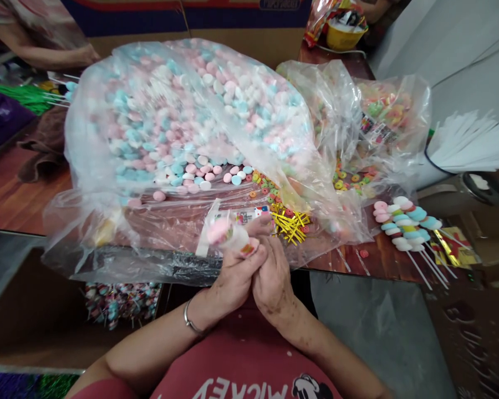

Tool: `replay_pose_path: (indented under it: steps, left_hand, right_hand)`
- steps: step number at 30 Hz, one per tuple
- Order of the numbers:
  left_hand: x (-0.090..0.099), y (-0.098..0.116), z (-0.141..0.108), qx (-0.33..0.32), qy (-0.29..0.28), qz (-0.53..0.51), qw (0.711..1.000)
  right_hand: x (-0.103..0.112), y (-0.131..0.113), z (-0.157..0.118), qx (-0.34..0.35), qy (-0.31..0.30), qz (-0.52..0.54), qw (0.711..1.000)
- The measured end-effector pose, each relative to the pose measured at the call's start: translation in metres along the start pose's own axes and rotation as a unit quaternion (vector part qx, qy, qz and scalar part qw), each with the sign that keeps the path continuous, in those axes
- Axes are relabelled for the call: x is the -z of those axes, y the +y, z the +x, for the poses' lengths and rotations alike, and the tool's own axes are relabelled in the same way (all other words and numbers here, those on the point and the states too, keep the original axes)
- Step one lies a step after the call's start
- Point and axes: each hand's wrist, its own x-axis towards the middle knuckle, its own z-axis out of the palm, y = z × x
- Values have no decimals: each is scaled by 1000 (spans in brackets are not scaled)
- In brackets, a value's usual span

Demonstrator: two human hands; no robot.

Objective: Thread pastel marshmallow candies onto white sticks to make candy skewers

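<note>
A marshmallow skewer in a clear printed wrapper [223, 234] tilts up and to the left from my hands, pink at its top. My left hand [235, 274], with a bracelet at the wrist, is closed around its lower part. Pressed against the left thumb, my right hand [273, 277] has its fingers curled in; what they pinch is hidden. Just beyond my fingers lie flat printed wrappers [249, 215] and a pile of gold twist ties [291, 223].
A big plastic bag of pastel marshmallows [183, 111] covers much of the table. Fruit-ring candies [385, 108], bare marshmallow skewers [407, 224] and white sticks [474, 144] are at right. A box of wrapped skewers [122, 305] stands below left. Another person's arm [45, 52] shows far left.
</note>
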Motion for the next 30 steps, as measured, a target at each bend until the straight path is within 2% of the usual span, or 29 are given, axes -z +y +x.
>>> replay_pose_path:
  steps: [2, 4, 7, 8, 9, 11, 14, 16, 17, 19, 21, 23, 25, 26, 28, 30]
  left_hand:
    - [10, 16, -2, -15, -64, 51, 997]
    - [27, 43, 3, -15, -144, 91, 985]
    - [54, 86, 17, -27, -205, 28, 978]
    - [60, 96, 22, -23, -209, 25, 977]
    - [64, 103, 26, 7, -221, 43, 974]
    - [64, 104, 30, 113, -269, 118, 949]
    - [53, 90, 28, 289, -358, 195, 866]
    - [48, 78, 25, 347, -381, 200, 833]
    - [47, 73, 23, 346, -389, 212, 827]
    - [49, 65, 19, 276, -417, 289, 817]
    - [52, 61, 13, 128, -447, 420, 780]
    - [53, 59, 5, -42, -450, 545, 706]
    - [53, 58, -2, -191, -432, 615, 632]
    - [53, 59, -5, -254, -420, 625, 607]
    - [54, 58, -7, -345, -393, 620, 585]
    - [56, 57, -5, -383, -370, 602, 595]
  right_hand:
    - [8, 4, 2, 30, -9, 0, 1000]
    - [19, 8, 6, 74, -34, -27, 996]
    - [36, 12, 11, 150, -92, -89, 980]
    - [40, 13, 13, 174, -110, -98, 974]
    - [43, 12, 14, 195, -126, -103, 967]
    - [45, 10, 17, 229, -146, -100, 957]
    - [42, 5, 16, 252, -154, -91, 951]
    - [40, 5, 12, 248, -174, -98, 948]
    - [40, 6, 8, 242, -195, -103, 945]
    - [40, 10, 1, 221, -257, -104, 935]
    - [42, 15, -3, 189, -340, -77, 918]
    - [46, 19, -1, 129, -429, -15, 894]
    - [51, 21, 8, 19, -500, 79, 862]
    - [53, 21, 13, -47, -520, 132, 843]
    - [58, 21, 22, -159, -532, 217, 803]
    - [61, 22, 29, -203, -528, 267, 780]
